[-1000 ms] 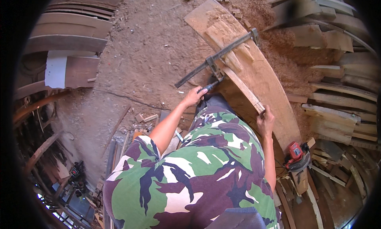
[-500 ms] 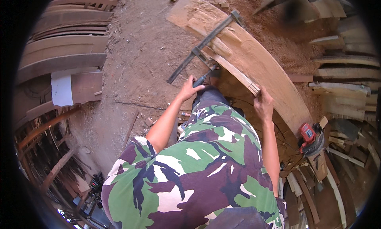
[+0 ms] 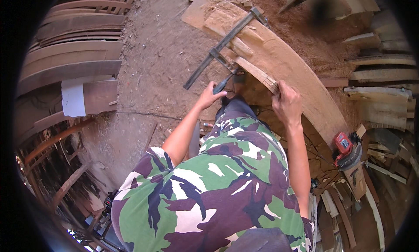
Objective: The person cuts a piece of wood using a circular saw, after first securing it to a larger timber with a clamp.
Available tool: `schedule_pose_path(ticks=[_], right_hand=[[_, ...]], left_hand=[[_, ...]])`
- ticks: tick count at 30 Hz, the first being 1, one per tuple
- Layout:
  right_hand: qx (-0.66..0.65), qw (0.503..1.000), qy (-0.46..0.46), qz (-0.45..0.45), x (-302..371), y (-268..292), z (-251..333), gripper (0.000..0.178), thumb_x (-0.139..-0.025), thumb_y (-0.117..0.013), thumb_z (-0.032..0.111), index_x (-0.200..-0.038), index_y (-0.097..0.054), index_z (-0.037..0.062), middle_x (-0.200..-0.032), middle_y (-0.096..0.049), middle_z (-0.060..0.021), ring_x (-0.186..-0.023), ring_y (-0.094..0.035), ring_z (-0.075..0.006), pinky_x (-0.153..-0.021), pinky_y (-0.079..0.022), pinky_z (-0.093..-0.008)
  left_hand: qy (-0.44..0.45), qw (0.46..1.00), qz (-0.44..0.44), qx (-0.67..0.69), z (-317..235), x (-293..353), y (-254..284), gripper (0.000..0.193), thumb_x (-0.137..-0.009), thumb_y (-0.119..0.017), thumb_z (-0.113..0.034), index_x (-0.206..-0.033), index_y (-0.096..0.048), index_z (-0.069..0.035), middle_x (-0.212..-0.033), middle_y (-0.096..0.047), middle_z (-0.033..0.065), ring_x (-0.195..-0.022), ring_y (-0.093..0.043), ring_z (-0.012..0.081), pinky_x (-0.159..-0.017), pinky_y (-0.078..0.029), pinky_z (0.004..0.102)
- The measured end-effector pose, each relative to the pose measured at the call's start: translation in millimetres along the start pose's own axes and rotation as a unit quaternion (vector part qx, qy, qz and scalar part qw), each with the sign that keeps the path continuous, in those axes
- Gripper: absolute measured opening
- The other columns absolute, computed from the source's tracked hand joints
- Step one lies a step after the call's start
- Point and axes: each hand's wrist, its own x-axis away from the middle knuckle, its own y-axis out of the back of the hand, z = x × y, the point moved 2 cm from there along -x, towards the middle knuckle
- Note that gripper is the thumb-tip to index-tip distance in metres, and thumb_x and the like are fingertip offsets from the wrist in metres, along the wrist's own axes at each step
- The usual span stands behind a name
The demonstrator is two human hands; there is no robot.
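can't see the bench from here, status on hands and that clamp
Left hand gripping the clamp handle. Right hand holding the wooden strip on the curved plank. Bar clamp spans the plank. Nothing in the way.

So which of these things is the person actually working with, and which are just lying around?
In use:
left hand on clamp handle
bar clamp
right hand on wooden strip
curved plank

Lying about:
red power tool
stacked curved boards
white-ended board

red power saw (image 3: 347,148) at right, stacked curved planks (image 3: 74,55) at left, sawdust-strewn dirt floor (image 3: 152,55)
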Motion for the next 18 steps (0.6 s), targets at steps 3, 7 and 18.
schedule_pose_path(ticks=[3, 7, 18], right_hand=[[0.014, 0.999, 0.028, 0.015, -14, 11, 17, 0.023, -0.08, -0.072, 0.011, -0.099, -0.058, 0.0057, -0.086, -0.072, -0.017, -0.084, -0.07, -0.0388, -0.085, -0.055, -0.0487], [0.022, 0.999, 0.037, 0.016, -19, 16, 26, 0.024, -0.083, -0.074, 0.013, -0.099, -0.058, 0.0055, -0.085, -0.071, -0.0169, -0.084, -0.071, -0.039, -0.084, -0.055, -0.0486], [0.016, 0.999, 0.008, 0.045, -20, 18, 24, 0.028, -0.084, -0.079, 0.018, -0.095, -0.057, 0.0048, -0.085, -0.072, -0.0179, -0.083, -0.071, -0.0405, -0.084, -0.055, -0.0486]], left_hand=[[-0.135, 0.973, -0.126, -0.14, 6, 0, -8, 0.057, -0.095, -0.079, -0.053, -0.11, -0.065, 0.0, -0.091, -0.068, 0.0123, -0.08, -0.066, 0.0221, -0.076, -0.052, 0.0363], [0.069, 0.994, 0.05, 0.064, 12, 1, -3, 0.049, -0.101, -0.073, -0.051, -0.107, -0.068, -0.002, -0.086, -0.067, 0.0085, -0.081, -0.066, 0.0201, -0.079, -0.052, 0.0354], [-0.039, 0.994, -0.061, 0.081, 2, 6, 3, 0.039, -0.106, -0.07, -0.032, -0.127, -0.063, -0.001, -0.105, -0.076, 0.012, -0.092, -0.073, 0.0223, -0.083, -0.057, 0.0361]])
